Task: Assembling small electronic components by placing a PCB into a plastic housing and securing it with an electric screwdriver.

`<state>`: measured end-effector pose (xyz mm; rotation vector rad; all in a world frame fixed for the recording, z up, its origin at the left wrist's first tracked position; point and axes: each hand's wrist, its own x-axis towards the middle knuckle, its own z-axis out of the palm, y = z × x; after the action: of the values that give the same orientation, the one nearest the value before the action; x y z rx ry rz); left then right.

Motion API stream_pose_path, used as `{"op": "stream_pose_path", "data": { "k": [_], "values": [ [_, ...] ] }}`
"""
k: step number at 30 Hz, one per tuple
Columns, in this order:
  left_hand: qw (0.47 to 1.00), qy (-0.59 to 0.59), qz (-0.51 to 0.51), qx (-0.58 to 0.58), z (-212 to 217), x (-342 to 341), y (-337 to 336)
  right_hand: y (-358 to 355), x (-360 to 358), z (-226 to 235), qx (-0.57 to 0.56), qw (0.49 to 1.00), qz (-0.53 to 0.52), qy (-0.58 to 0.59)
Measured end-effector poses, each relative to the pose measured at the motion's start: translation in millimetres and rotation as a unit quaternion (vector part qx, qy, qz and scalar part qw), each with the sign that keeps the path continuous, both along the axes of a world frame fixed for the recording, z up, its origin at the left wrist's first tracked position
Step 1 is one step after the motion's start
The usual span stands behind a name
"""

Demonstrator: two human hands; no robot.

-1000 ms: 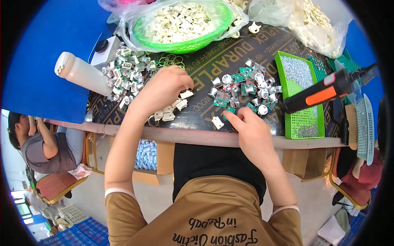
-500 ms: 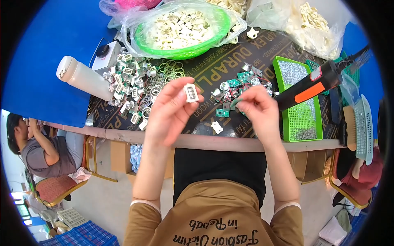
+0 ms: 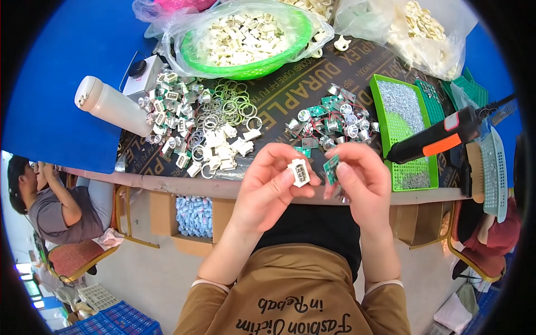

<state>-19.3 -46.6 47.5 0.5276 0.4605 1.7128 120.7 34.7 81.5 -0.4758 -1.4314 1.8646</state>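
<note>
Near the table's front edge, my left hand (image 3: pixel 261 192) pinches a small white plastic housing (image 3: pixel 300 173) between thumb and fingers, its slotted face turned up. Close beside it, my right hand (image 3: pixel 365 177) grips a small green circuit board (image 3: pixel 331 170); something silvery shows under its fingers, too hidden to name. The two parts are near each other but apart. Beyond my hands lies a heap of circuit boards with silver reflector cups and red wires (image 3: pixel 335 117). Several loose white housings (image 3: pixel 223 149) lie to the left of my left hand.
A black and orange power screwdriver (image 3: pixel 432 138) hangs over a green tray (image 3: pixel 382 106) of small metal parts. At the back stands a green basket (image 3: pixel 245 71) of white housings. Left are rings (image 3: pixel 229 100), assembled units (image 3: pixel 170 111) and a white bottle (image 3: pixel 114 106). A person (image 3: pixel 64 204) sits far left.
My left hand has moved right and nearer me with the white housing. My right hand has drawn back from the heap with the circuit board, closer to my left. The screwdriver has shifted slightly.
</note>
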Motion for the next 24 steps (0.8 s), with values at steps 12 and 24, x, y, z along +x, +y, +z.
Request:
{"op": "stream_pose_path", "data": {
  "k": [12, 24],
  "values": [
    [0.898, 0.415, 0.144, -0.036, -3.8, 13.9, 0.2, -7.3, 24.9, -30.8, -0.073, 0.995, -0.067, -0.027],
    [0.91, 0.4, 0.103, -0.024, -7.7, 23.1, -3.3, -4.2, 29.0, -23.0, 0.025, 0.996, -0.026, -0.086]
  ]
}}
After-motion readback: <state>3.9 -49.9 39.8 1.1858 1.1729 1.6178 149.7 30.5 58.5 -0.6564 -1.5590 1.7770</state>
